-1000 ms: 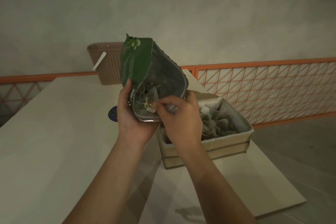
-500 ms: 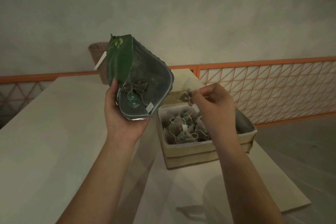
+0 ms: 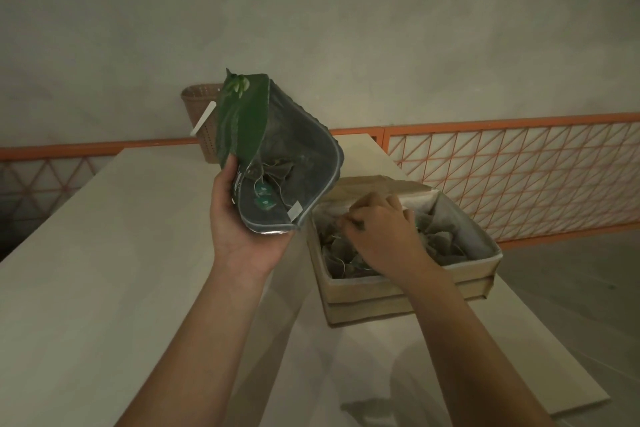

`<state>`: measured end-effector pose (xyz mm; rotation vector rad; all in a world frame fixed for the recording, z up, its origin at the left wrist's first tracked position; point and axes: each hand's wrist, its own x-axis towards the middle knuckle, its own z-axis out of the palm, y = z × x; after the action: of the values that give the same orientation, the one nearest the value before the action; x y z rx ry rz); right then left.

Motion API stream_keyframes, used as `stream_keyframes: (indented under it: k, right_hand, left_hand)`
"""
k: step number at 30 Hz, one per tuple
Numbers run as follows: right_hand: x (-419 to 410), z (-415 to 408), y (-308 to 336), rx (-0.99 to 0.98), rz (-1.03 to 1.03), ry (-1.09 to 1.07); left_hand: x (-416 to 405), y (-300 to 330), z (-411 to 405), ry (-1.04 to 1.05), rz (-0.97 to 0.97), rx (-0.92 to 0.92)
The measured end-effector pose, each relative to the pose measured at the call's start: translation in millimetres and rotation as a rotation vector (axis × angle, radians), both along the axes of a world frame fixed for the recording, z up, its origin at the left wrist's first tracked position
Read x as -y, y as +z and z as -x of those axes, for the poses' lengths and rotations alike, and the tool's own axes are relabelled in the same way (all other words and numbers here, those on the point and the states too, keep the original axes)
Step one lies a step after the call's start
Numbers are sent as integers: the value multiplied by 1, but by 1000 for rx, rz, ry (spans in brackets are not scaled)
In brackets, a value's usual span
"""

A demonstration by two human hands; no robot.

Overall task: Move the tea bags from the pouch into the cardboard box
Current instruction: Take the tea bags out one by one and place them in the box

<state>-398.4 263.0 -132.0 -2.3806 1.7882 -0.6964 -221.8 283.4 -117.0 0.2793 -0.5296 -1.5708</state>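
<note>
Here, in the head view, the left hand [image 3: 242, 218] grips the green pouch [image 3: 273, 156] from below and behind, thumb along its left edge and palm cupped under the lower rim, holding it up off the table [image 3: 104, 270] with the open mouth tipped toward the camera. Inside the pouch's grey lining lie a few tea bags [image 3: 277, 172] with strings and small green tags, plus a white tag near the lower lip.

Just right of the pouch, the cardboard box [image 3: 398, 291] sits on the table, its flaps folded outward. It already holds a heap of tea bags in the box [image 3: 440, 243]. The right hand [image 3: 381, 236] is down inside the box over that heap, knuckles up and fingers curled inward; the fingertips seem to pinch at something small near the left side of the pile, but whether a bag or string is actually held cannot be told in this dim, soft picture.

Behind the pouch, a brown woven basket [image 3: 199, 104] stands at the table's far edge with a white strip hanging on its front. An orange lattice railing [image 3: 519, 166] runs along the grey wall to the right.
</note>
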Motion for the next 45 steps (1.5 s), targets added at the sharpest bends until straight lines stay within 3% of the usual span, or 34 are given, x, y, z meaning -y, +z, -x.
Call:
stream_keyframes:
  k: [2, 6, 8, 11, 15, 19, 21, 30, 45]
  right_hand:
    - [-3, 2, -1, 68, 3, 10]
    - [-27, -4, 15, 740, 193, 44]
    - [-41, -12, 22, 883, 175, 150]
    - [-49, -25, 20, 723, 222, 217]
    - [-43, -38, 12, 400, 355, 53]
    - [-41, -41, 13, 294, 453, -19]
    - [-41, -40, 15, 338, 415, -22]
    - [-47, -13, 48, 863, 388, 53]
    - [-40, 49, 99, 1100, 261, 116]
  left_hand:
    - [0, 0, 0, 0, -2, -6]
    - [-1, -2, 2, 15, -8, -23]
    - [-3, -1, 5, 20, -11, -21]
    - [-6, 2, 11, 35, -20, -12]
    - [-8, 3, 15, 64, -60, -31]
    - [-7, 5, 16, 70, -79, -24]
    - [-8, 6, 17, 61, -86, -26]
    - [-5, 8, 19, 24, -78, -47]
    - [7, 5, 29, -89, -21, -64]
